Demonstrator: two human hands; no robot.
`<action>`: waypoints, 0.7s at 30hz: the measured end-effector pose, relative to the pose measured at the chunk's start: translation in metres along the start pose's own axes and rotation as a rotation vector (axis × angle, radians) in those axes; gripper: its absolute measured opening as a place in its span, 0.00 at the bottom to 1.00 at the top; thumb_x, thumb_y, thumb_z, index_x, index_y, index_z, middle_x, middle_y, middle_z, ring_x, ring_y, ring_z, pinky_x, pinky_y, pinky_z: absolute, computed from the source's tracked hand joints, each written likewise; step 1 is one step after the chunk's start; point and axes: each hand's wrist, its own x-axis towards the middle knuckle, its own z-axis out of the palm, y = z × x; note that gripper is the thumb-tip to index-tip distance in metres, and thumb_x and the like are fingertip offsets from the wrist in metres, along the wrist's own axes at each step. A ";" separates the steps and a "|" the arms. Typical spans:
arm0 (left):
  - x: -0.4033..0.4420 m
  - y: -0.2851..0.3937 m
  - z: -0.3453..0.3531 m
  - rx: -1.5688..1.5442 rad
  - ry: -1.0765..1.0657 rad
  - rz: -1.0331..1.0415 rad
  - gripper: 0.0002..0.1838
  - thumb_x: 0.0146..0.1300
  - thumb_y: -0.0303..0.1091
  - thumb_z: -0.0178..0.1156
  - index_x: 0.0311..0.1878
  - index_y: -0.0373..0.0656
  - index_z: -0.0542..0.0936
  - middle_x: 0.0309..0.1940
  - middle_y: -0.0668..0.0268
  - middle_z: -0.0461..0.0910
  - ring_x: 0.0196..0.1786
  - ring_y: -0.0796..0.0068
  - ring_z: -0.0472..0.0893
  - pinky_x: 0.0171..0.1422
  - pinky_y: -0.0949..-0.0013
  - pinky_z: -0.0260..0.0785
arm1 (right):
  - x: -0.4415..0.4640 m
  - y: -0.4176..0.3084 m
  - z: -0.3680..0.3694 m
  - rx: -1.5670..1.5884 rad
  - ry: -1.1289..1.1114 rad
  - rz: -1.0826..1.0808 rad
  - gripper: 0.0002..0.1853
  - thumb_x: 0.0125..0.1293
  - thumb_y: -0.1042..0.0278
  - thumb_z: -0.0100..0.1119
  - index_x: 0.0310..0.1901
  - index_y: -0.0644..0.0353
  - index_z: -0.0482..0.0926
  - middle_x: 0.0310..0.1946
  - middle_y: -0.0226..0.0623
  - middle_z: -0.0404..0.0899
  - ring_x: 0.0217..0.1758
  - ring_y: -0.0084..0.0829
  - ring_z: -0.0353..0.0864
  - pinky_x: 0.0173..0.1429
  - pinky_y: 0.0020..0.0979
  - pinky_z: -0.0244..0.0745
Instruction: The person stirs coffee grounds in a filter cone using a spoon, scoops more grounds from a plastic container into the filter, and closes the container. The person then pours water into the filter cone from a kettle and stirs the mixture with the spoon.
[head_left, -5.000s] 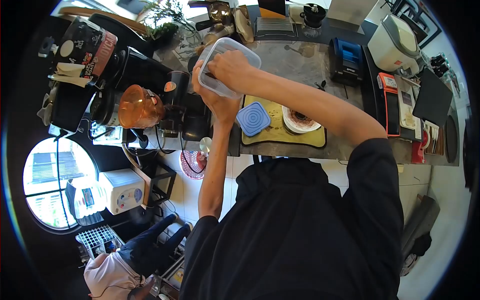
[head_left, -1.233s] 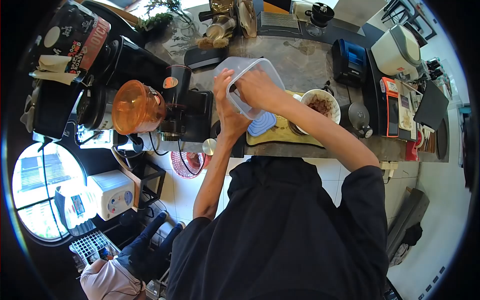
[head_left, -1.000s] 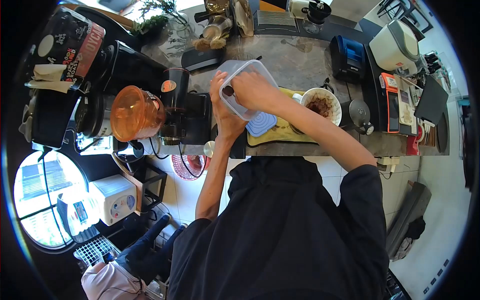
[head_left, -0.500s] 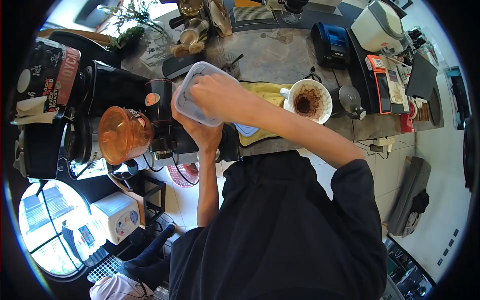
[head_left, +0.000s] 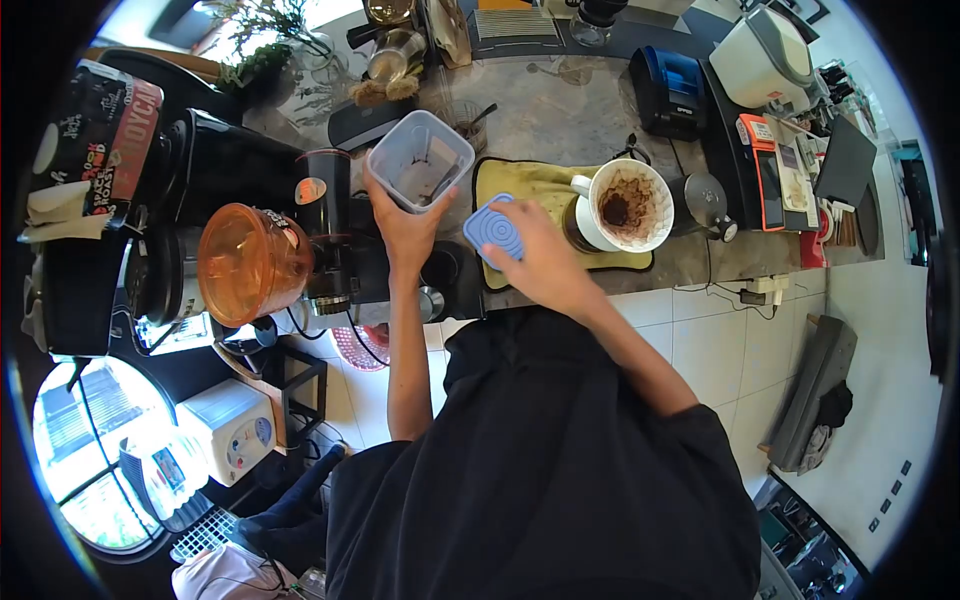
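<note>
The clear plastic container is held by the left hand, with fingers and thumb pressed on opposite sides, apparently so that its open mouth is kept turned upward. Above the yellow mat, the blue square lid is grasped by the right hand, between thumb and fingers; whether it is lifted cannot be told. Over the right part of the mat, a white coffee dripper, stained brown inside, is placed, probably because drips can be caught there
</note>
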 end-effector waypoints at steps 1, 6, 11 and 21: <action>0.002 0.001 -0.001 -0.009 -0.030 0.005 0.54 0.42 0.32 0.81 0.71 0.38 0.58 0.62 0.53 0.69 0.64 0.61 0.72 0.69 0.61 0.64 | 0.002 0.020 0.025 -0.141 0.008 0.009 0.35 0.59 0.57 0.69 0.65 0.64 0.69 0.62 0.55 0.66 0.67 0.49 0.64 0.70 0.46 0.60; 0.011 -0.005 -0.016 -0.126 -0.195 -0.071 0.51 0.42 0.34 0.81 0.69 0.37 0.61 0.62 0.55 0.68 0.66 0.61 0.69 0.71 0.61 0.62 | 0.016 0.059 0.075 -0.464 -0.017 0.130 0.48 0.51 0.49 0.75 0.69 0.63 0.63 0.66 0.57 0.59 0.71 0.54 0.56 0.70 0.59 0.51; 0.016 -0.007 -0.026 -0.216 -0.316 -0.130 0.53 0.42 0.35 0.81 0.70 0.37 0.60 0.63 0.54 0.68 0.68 0.60 0.68 0.71 0.60 0.61 | 0.016 0.063 0.080 -0.494 0.030 0.137 0.51 0.45 0.50 0.77 0.69 0.61 0.63 0.65 0.57 0.57 0.70 0.54 0.55 0.69 0.62 0.51; 0.029 -0.033 -0.027 -0.237 -0.381 -0.100 0.57 0.40 0.34 0.81 0.72 0.41 0.58 0.64 0.55 0.68 0.70 0.60 0.66 0.73 0.60 0.60 | 0.000 -0.034 -0.007 -0.096 0.036 -0.089 0.48 0.40 0.56 0.74 0.68 0.59 0.68 0.64 0.52 0.62 0.69 0.53 0.59 0.72 0.50 0.55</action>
